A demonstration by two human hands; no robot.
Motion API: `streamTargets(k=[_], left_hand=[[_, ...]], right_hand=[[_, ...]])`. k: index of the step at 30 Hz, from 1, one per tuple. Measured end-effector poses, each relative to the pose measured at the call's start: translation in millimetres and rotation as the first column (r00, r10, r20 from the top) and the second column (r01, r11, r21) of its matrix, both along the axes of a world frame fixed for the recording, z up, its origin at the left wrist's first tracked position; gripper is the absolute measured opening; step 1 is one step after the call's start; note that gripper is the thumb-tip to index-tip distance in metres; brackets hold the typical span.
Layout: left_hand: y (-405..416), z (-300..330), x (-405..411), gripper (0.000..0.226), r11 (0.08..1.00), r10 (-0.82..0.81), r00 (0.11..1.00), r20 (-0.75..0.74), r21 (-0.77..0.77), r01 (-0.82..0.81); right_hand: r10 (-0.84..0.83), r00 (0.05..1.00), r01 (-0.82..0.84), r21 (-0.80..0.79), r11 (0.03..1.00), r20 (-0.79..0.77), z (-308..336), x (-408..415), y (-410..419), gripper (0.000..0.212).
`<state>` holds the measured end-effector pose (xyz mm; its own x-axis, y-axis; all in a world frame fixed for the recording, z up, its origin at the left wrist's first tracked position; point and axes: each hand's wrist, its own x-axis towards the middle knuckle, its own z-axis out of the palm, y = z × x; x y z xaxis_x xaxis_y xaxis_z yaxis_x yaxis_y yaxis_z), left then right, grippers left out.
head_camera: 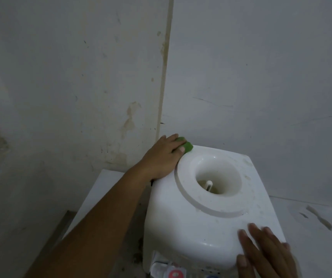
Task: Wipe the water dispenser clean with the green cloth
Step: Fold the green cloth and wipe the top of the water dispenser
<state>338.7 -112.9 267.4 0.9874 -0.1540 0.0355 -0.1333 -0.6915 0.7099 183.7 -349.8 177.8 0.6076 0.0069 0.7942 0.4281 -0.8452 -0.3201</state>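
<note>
Two white walls (261,67) meet in a corner directly behind the work area; the left wall carries brownish stains and scuffs, and a stained seam runs down the corner line. At the far left edge a framed opening is cut off and too dim to identify.

The white water dispenser (171,221) stands on a white surface (311,247) in that corner, viewed from above. Its front face is largely cut off by the lower frame edge; only a red tap (174,274) and a sliver of a blue tap (212,276) show. The top panel carries speckled marks toward its right and rear. A raised ring surrounds the bottle well (218,175), a round recess with a yellowish tint inside. It holds a short white spike (208,185) standing at the bottom; whether any water lies in it cannot be determined.

The left hand (162,159) lies on the dispenser's rear left corner with the forearm reaching in from the lower left. Its fingers are curled over the green cloth (187,146), pressing it against the top edge; most of the cloth is hidden beneath the hand.

The right hand (265,251) rests flat on the front right corner of the top, fingers straight and slightly spread, holding nothing. Its wrist is cut off by the frame, and the hand is blurred.
</note>
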Motion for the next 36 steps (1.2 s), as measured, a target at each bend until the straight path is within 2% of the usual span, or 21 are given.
streamTargets(k=[4, 9, 13, 18, 21, 24, 28, 30, 32, 34, 36], left_hand=[[-0.8, -12.1, -77.4, 0.051, 0.992, 0.074, 0.997, 0.037, -0.104, -0.070], [-5.5, -22.9, -149.8, 0.054, 0.999, 0.045, 0.996, 0.077, -0.020, -0.043], [-5.6, -16.1, -119.2, 0.056, 0.995, 0.093, 0.995, 0.027, -0.039, -0.091], [2.5, -2.0, -56.2, 0.056, 0.969, 0.141, 0.987, -0.071, -0.196, -0.153], [-0.3, -3.3, -63.6, 0.054, 0.976, 0.132, 0.991, -0.038, -0.168, -0.137], [-4.9, -11.6, -100.3, 0.052, 0.977, 0.147, 0.989, 0.034, -0.160, -0.140], [-19.0, -33.1, -153.6, 0.052, 0.984, 0.143, 0.968, 0.206, 0.077, -0.161], [-32.2, -40.8, -175.4, 0.053, 0.970, 0.050, 0.952, 0.303, 0.212, -0.118], [-46.2, -50.7, -190.2, 0.049, 0.940, -0.115, 0.931, 0.348, 0.341, -0.012], [-50.9, -56.6, -195.5, 0.046, 0.927, -0.171, 0.903, 0.394, 0.374, 0.012], [-45.2, -54.6, -190.4, 0.047, 0.944, -0.090, 0.911, 0.402, 0.327, -0.051]], right_hand=[[0.014, 1.000, -0.014, 0.012, 1.000, -0.021, 0.8, -3.1, -1.5, 0.065], [0.018, 0.999, -0.017, 0.015, 1.000, -0.044, 2.2, -6.3, -3.1, 0.064], [0.036, 0.997, -0.034, 0.038, 0.999, -0.070, 6.5, -9.8, -3.0, 0.058], [0.034, 0.990, -0.028, 0.045, 0.999, -0.135, 10.6, -17.2, -3.4, 0.053], [0.055, 0.984, -0.045, 0.061, 0.997, -0.168, 15.0, -21.8, -3.8, 0.041], [0.076, 0.978, -0.066, 0.059, 0.996, -0.194, 15.1, -26.5, -6.2, 0.045], [0.063, 0.974, -0.055, 0.044, 0.998, -0.218, 13.6, -28.4, -8.3, 0.043], [0.053, 0.974, -0.044, 0.047, 0.998, -0.219, 14.2, -29.0, -6.4, 0.042], [0.045, 0.976, -0.038, 0.034, 0.999, -0.215, 13.7, -29.9, -7.4, 0.042], [0.047, 0.976, -0.042, 0.027, 0.999, -0.215, 14.1, -29.9, -9.0, 0.042], [0.059, 0.973, -0.056, 0.020, 0.998, -0.223, 15.0, -29.1, -9.8, 0.042]])
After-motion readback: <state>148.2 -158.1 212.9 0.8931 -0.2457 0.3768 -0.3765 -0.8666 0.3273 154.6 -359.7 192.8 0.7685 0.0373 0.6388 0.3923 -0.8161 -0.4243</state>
